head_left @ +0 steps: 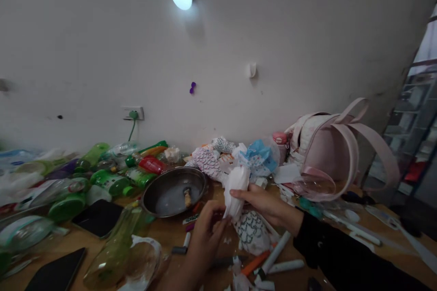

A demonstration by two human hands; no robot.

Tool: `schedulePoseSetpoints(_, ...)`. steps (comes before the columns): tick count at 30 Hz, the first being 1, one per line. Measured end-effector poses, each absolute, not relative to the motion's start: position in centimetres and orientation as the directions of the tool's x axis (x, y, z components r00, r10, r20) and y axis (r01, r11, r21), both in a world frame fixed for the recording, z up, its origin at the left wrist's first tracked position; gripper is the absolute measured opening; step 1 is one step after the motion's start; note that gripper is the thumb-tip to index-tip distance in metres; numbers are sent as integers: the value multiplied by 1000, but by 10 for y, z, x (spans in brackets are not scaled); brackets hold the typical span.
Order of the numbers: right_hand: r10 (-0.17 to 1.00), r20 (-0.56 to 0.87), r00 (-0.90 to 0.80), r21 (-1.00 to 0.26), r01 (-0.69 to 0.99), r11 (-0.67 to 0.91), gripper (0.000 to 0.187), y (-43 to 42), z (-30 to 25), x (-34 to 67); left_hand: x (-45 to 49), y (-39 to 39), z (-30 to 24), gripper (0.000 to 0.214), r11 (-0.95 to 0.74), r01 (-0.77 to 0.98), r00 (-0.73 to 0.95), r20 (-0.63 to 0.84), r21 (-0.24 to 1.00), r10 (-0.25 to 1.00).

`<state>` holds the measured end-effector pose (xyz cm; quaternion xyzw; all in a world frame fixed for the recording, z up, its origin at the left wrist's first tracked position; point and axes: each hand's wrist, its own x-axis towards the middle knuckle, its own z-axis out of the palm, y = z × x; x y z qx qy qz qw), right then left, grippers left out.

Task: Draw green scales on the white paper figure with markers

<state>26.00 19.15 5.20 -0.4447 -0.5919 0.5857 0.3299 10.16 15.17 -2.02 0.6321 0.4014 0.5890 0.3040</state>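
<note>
A white bundle of thin, tissue-like paper (237, 182) is held upright above the table, between both hands. My right hand (262, 202) grips its right side, thumb across the front. My left hand (210, 232) pinches the lower left edge with closed fingers. Just below lies a white wrapped piece with dark scale-like drawing (252, 232). Beside it are an orange marker (256, 262) and a white marker (278, 251). Behind the bundle sit a piece with purple scale marks (206, 161) and crumpled blue-and-white material (259, 154).
A round metal pan (150, 204) with a brush (187, 198) in it stands left of the hands. Plastic bottles (111, 183) crowd the left side, near two dark flat devices (97, 218). A pink backpack (327, 150) stands at the right against the wall.
</note>
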Motion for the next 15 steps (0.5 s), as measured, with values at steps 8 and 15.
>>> schedulePoseSetpoints(8, 909, -217, -355, -974, 15, -226, 52, 186, 55, 257, 96, 158, -15, 38, -310, -162, -54, 305, 937, 951)
schedulePoseSetpoints(15, 909, -236, -343, -967, -11, -255, 44, 180, 54, 250, 102, 153, -5, 23, -122, -333, -152, 74, 935, 986)
